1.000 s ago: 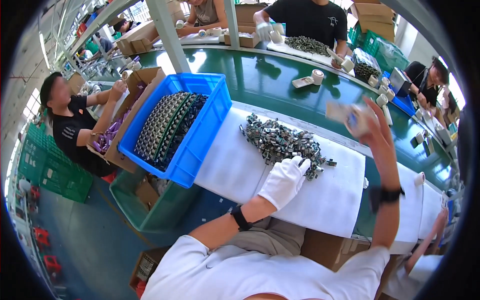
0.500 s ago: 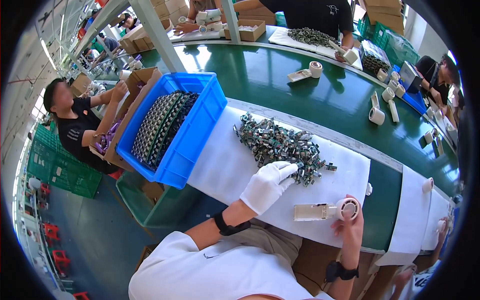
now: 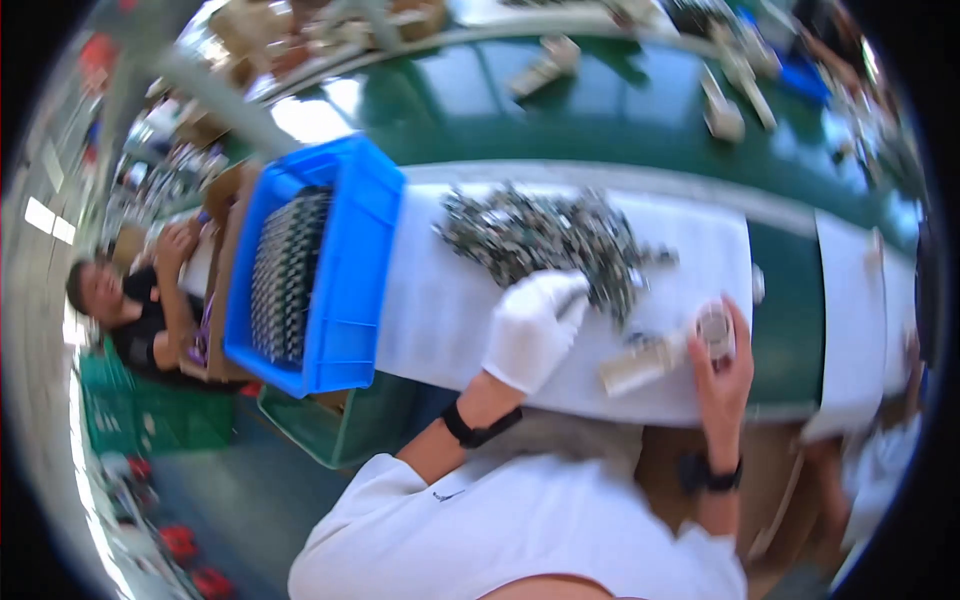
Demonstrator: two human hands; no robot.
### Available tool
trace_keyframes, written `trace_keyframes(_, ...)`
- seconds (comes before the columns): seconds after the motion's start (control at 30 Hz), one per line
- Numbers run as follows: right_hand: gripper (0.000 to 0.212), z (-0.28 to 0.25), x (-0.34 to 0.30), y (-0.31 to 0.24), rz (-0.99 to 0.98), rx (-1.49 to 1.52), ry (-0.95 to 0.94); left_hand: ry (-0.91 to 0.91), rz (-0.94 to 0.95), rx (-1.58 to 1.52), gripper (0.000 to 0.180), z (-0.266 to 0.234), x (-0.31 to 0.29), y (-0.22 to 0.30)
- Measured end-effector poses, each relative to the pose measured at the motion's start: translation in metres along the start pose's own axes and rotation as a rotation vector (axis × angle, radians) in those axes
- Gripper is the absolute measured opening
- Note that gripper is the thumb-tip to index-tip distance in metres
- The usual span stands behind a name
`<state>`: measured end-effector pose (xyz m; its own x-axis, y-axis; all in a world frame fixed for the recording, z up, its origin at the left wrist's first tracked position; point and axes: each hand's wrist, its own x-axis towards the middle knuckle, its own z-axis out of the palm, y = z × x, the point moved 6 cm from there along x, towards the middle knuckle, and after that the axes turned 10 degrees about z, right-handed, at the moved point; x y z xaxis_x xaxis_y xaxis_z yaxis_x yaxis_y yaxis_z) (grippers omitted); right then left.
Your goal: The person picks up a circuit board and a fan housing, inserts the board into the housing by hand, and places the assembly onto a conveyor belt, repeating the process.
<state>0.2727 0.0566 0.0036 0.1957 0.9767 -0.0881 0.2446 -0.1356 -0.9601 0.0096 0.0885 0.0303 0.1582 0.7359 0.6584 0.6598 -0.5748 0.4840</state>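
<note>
My left hand point(image 3: 535, 330), in a white glove, is at the near edge of a heap of small circuit boards point(image 3: 540, 235). Its fingers are pinched together; a greyish bit shows between them, too blurred to name. My bare right hand point(image 3: 727, 375) grips the round ring-shaped head of a cream-white handheld fan point(image 3: 642, 367). The fan's flat handle points left, toward the gloved hand, above the white mat point(image 3: 430, 330).
Left of the mat stands a blue bin point(image 3: 362, 270) with rows of boards inside. Beside it is a cardboard box point(image 3: 215, 330), with a person behind. More white fans point(image 3: 546, 66) lie on the green conveyor belt point(image 3: 440, 110). A green crate point(image 3: 340, 430) sits below the bin.
The view has turned and blurred. My left fingers, stretched toward the boards before, are now drawn together and back from the heap. The right hand has tilted the fan, its head now higher than its handle.
</note>
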Motion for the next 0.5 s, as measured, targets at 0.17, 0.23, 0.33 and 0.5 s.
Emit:
trace_keyframes(0.17,0.062,0.008,0.003,-0.019,0.009,-0.008,-0.011,-0.044,-0.135,-0.035,0.021,0.004,-0.006,-0.01)
trace_keyframes(0.23,0.065,0.003,0.004,-0.027,-0.017,-0.083,-0.046,0.073,-0.194,-0.063,0.026,0.002,-0.005,-0.008)
trace_keyframes(0.33,0.062,0.003,-0.004,-0.025,-0.092,-0.143,0.093,0.0,-0.242,-0.121,0.034,0.003,-0.008,0.006)
trace_keyframes(0.5,0.047,0.014,-0.032,-0.052,-0.392,-0.586,0.042,-0.269,0.011,-0.029,0.037,0.005,-0.016,0.026)
